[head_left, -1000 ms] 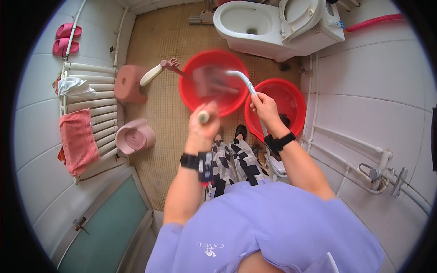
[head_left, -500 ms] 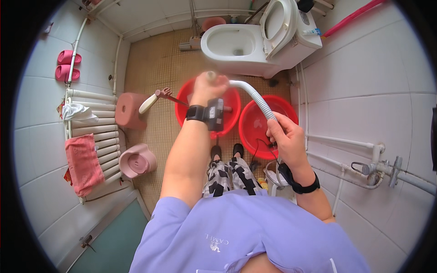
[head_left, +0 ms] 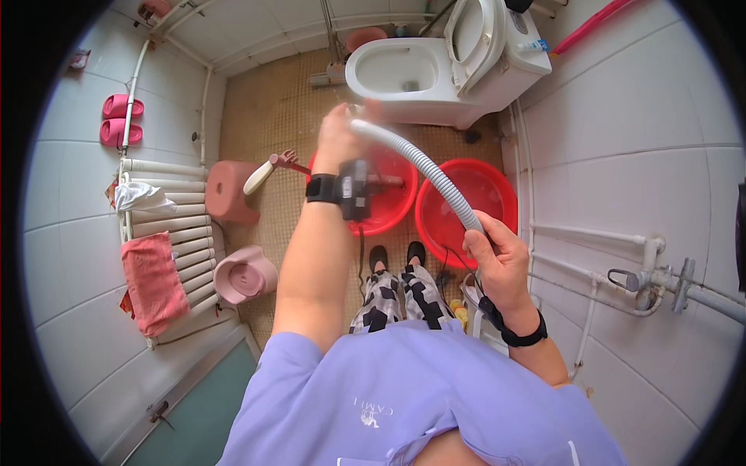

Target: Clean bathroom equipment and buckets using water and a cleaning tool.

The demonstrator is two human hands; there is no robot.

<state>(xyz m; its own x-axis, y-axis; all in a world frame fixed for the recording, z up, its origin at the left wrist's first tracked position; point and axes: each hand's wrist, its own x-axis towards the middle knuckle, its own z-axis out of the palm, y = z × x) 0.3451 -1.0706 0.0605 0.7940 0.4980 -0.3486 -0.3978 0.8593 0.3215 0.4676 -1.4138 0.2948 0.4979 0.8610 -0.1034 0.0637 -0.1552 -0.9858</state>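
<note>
A grey-white corrugated hose (head_left: 437,180) arches between my two hands. My right hand (head_left: 500,258) is closed around its lower part, thumb on top. At the hose's pale far end, my left hand (head_left: 337,133) grips it; motion smears the fingers, so their exact hold is unclear. Both wrists carry dark straps, the left with a small black box (head_left: 356,189). Below my left hand stands a red basin (head_left: 386,225), partly hidden by hand and box. A second red basin (head_left: 507,194) stands beside it, under the hose.
Ahead is a white toilet (head_left: 435,109) with its lid raised. A pink stool (head_left: 225,190), a pink potty-like seat (head_left: 252,272) and a white-handled brush (head_left: 258,179) are on the left, beside a radiator (head_left: 183,268) with cloths. Wall pipes and a tap (head_left: 641,281) line the right.
My left hand has moved slightly forward and left with the hose end, which now shows in front of it. The hose arch looks longer. My right hand keeps its grip, a little lower in view.
</note>
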